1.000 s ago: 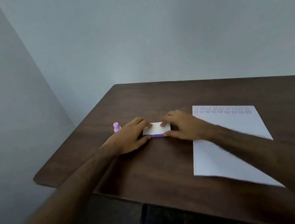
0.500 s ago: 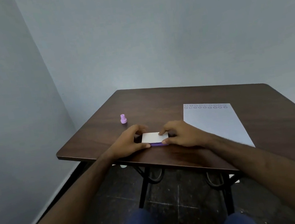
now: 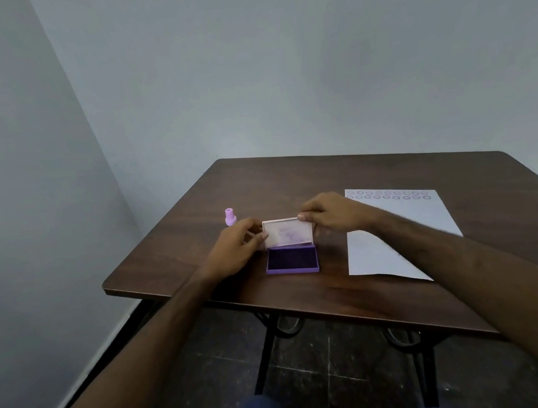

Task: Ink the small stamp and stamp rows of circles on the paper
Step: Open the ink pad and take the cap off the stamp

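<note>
Both hands, left hand (image 3: 239, 247) and right hand (image 3: 329, 212), pinch the ink pad's lid (image 3: 287, 232) upright, hiding fingertips.

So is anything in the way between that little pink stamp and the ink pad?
Nothing visible blocks it. The stamp stands free on the table, just beyond the left hand. The pad lies open, its lid held upright by both hands, the right hand at its top corner.
</note>
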